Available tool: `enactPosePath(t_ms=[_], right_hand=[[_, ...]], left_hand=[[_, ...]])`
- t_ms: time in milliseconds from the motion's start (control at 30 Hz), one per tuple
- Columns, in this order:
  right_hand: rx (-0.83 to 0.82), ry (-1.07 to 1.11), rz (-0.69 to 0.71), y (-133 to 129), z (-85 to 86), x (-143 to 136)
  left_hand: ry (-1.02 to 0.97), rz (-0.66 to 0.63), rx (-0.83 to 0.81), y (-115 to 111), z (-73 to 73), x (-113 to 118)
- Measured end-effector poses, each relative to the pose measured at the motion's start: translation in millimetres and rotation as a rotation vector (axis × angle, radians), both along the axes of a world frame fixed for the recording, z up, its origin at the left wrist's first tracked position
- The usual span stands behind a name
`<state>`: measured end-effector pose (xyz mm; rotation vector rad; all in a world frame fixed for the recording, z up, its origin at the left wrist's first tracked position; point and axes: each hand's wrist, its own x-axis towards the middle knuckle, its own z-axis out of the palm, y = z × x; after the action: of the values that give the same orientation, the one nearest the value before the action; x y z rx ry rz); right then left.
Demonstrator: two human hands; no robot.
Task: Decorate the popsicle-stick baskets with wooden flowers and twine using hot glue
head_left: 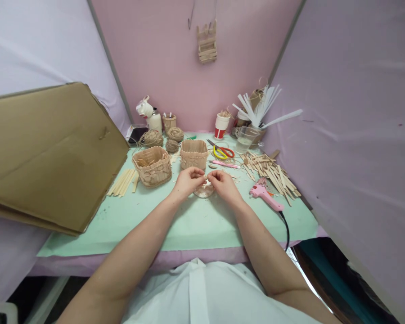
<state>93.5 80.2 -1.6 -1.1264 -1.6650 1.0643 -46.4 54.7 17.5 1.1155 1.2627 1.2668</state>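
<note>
Hands: your left hand (189, 181) and right hand (223, 183) pinched a small pale piece (205, 177) between their fingertips, above a round disc (204, 192) on your worktop (131, 229).
Left basket (155, 173): held thin wooden strips (146, 162).
Right basket (193, 157): stood behind your left hand, contents hidden.
Paper cup (221, 127): held thin sticks (225, 113).
Fanned white strips (257, 107): stood bunched behind the clear cup (245, 140).

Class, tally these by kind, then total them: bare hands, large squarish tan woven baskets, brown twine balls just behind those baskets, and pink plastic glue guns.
Bare hands, left hand and right hand: 2
Large squarish tan woven baskets: 2
Brown twine balls: 3
Pink plastic glue gun: 1
Total: 8
</note>
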Motion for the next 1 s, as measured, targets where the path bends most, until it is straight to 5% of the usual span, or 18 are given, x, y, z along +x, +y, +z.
enactPosePath(t_ms=[1000], right_hand=[[-0.041, 0.094, -0.006, -1.7, 6.4, 0.4]], left_hand=[[0.069, -0.03, 0.032, 0.0, -2.0, -1.5]])
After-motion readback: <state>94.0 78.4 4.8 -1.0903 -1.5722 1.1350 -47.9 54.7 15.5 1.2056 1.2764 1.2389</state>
